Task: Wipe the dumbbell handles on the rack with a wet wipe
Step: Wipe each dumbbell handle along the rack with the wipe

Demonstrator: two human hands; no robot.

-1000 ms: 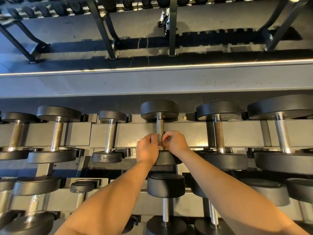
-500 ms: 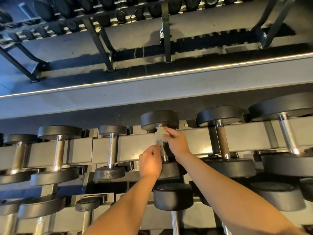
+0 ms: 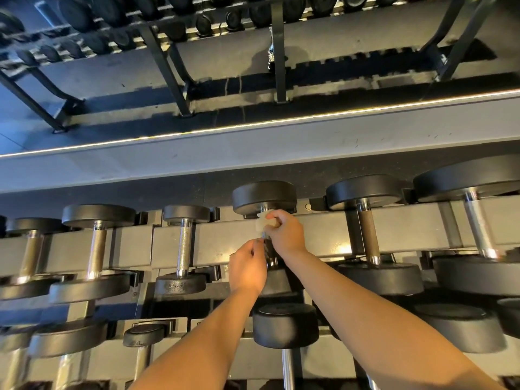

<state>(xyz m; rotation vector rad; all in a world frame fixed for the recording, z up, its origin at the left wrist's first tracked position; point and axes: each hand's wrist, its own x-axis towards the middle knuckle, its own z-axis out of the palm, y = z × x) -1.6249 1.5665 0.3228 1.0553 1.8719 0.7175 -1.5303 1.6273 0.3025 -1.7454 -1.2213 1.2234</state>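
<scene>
Right hand (image 3: 284,235) is pinching a pale wet wipe (image 3: 262,223) at the dumbbell handle's (image 3: 268,249) far end; left hand (image 3: 247,268) is gripping its nearer part, hiding most of it.

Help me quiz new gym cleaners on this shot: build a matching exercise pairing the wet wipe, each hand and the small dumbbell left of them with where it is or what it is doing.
Column one:
1. wet wipe
2. right hand
3. left hand
4. small dumbbell

Column two:
A. at the near half of the handle
B. untouched on the rack
C. pale, bunched against the handle by the far head
D. grips the wet wipe at the handle's far end

Pairs: 1-C; 2-D; 3-A; 4-B.
</scene>
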